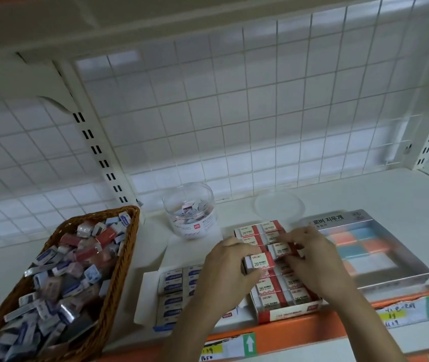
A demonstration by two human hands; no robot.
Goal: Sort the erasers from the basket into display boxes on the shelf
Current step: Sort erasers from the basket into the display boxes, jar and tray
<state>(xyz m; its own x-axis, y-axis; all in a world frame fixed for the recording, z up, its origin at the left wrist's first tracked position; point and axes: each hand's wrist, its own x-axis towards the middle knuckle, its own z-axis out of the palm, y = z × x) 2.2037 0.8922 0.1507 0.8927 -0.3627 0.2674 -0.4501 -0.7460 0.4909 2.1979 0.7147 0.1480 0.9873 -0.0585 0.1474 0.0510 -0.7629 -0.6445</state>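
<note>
A wicker basket at the left holds several loose erasers in blue, red and pink wrappers. On the white shelf stands a red display box filled with red-and-cream 2B erasers. My left hand grips one red 2B eraser above the box's middle. My right hand pinches another red 2B eraser just behind it. Left of the red box lies a white display box with blue-wrapped erasers, partly hidden by my left arm.
A clear round jar with small erasers stands at the back, its clear lid lying beside it. A silver tray with blue and orange blocks sits at the right. An orange price rail runs along the shelf's front edge.
</note>
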